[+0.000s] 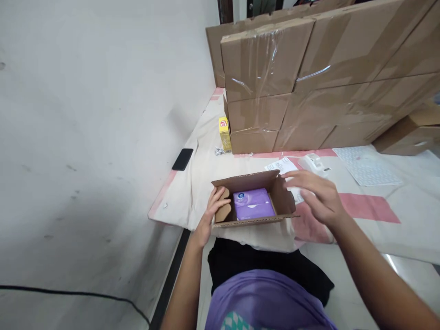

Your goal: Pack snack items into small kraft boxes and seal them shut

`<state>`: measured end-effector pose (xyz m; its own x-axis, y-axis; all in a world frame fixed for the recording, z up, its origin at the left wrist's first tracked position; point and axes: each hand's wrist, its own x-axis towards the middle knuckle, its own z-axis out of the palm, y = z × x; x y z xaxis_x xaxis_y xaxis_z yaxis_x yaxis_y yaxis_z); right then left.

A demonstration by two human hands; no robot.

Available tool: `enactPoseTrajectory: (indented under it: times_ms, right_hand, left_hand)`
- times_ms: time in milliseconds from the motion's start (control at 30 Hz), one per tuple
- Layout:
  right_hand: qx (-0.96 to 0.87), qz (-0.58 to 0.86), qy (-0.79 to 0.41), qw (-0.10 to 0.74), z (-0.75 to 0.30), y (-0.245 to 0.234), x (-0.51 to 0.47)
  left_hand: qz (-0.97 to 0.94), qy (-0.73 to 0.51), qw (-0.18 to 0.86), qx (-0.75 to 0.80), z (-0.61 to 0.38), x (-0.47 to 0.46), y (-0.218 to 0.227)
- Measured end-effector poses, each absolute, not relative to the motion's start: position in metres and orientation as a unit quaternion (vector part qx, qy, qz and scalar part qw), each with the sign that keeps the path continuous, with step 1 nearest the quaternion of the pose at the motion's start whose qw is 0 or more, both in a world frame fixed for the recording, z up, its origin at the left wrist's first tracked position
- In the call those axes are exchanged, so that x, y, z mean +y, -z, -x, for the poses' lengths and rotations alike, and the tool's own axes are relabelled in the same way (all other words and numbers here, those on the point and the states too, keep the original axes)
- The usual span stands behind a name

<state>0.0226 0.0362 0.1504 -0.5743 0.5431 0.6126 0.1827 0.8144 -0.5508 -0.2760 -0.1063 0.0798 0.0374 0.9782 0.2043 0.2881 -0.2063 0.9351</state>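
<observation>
A small cardboard box [248,222] stands at the table's near edge, its top open. Inside it lies a purple plastic-wrapped pack [255,205], which looks like tissues. At the box's left end, my left hand [209,217] rests its spread fingers across the left end flap [223,212], which leans inward. My right hand [318,197] is at the opposite end, fingers apart and stretched toward the far right corner. Its fingertips are at the box's edge; whether they press on it I cannot tell.
Taped cardboard boxes [319,87] are stacked along the back of the cloth-covered table [364,206]. A black phone [183,159] lies near the left wall, a yellow carton [224,134] by the stack. Printed paper [282,165], a white device [313,163] and a label sheet [366,166] lie beyond my right hand.
</observation>
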Motion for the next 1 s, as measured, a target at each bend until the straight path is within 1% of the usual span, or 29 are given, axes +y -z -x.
enactPoseTrajectory:
  times_ms: [33, 133, 200, 267, 333, 400, 467, 500, 567, 667, 733, 800, 867, 933, 1000]
  right_hand:
    - [-0.835, 0.217, -0.272, 0.425, -0.034, -0.134, 0.029]
    - [-0.821, 0.213, -0.364, 0.386, -0.049, -0.092, 0.007]
    - [-0.822, 0.204, -0.386, 0.366, -0.048, -0.079, -0.004]
    - [-0.824, 0.193, -0.388, 0.364, -0.043, -0.074, -0.009]
    - [-0.805, 0.211, -0.385, 0.399, -0.033, -0.072, -0.011]
    - [-0.748, 0.272, -0.377, 0.474, -0.021, -0.07, -0.012]
    - [-0.678, 0.35, -0.361, 0.537, -0.008, -0.069, -0.011]
    - [-0.651, 0.382, -0.358, 0.549, -0.004, -0.068, -0.01]
    - [-0.628, 0.406, -0.394, 0.534, -0.001, -0.068, -0.004]
    - [-0.609, 0.358, -0.512, 0.488, -0.006, -0.063, 0.009]
    - [-0.584, 0.329, -0.552, 0.496, -0.01, -0.057, 0.017]
    - [-0.568, 0.317, -0.537, 0.537, -0.012, -0.052, 0.022]
    - [-0.575, 0.304, -0.5, 0.572, -0.011, -0.048, 0.024]
    - [-0.593, 0.298, -0.465, 0.586, -0.009, -0.048, 0.025]
    - [-0.607, 0.304, -0.448, 0.581, -0.008, -0.049, 0.025]
  left_hand:
    - [-0.619, -0.494, 0.369, 0.487, 0.276, -0.107, -0.073]
    - [-0.636, -0.53, 0.352, 0.436, 0.274, -0.111, -0.059]
    - [-0.631, -0.539, 0.336, 0.445, 0.27, -0.111, -0.055]
    - [-0.608, -0.551, 0.314, 0.478, 0.264, -0.108, -0.054]
    - [-0.575, -0.563, 0.292, 0.516, 0.257, -0.103, -0.055]
    - [-0.535, -0.583, 0.285, 0.541, 0.25, -0.097, -0.056]
    - [-0.487, -0.609, 0.305, 0.547, 0.245, -0.09, -0.058]
    - [-0.46, -0.624, 0.321, 0.544, 0.244, -0.087, -0.059]
    - [-0.405, -0.652, 0.363, 0.529, 0.243, -0.081, -0.061]
    - [-0.34, -0.676, 0.42, 0.5, 0.245, -0.076, -0.062]
    - [-0.338, -0.681, 0.422, 0.494, 0.247, -0.074, -0.06]
    - [-0.371, -0.677, 0.39, 0.502, 0.25, -0.072, -0.055]
    - [-0.435, -0.663, 0.336, 0.508, 0.254, -0.069, -0.05]
    - [-0.511, -0.641, 0.281, 0.5, 0.259, -0.065, -0.048]
    - [-0.568, -0.612, 0.237, 0.497, 0.263, -0.061, -0.05]
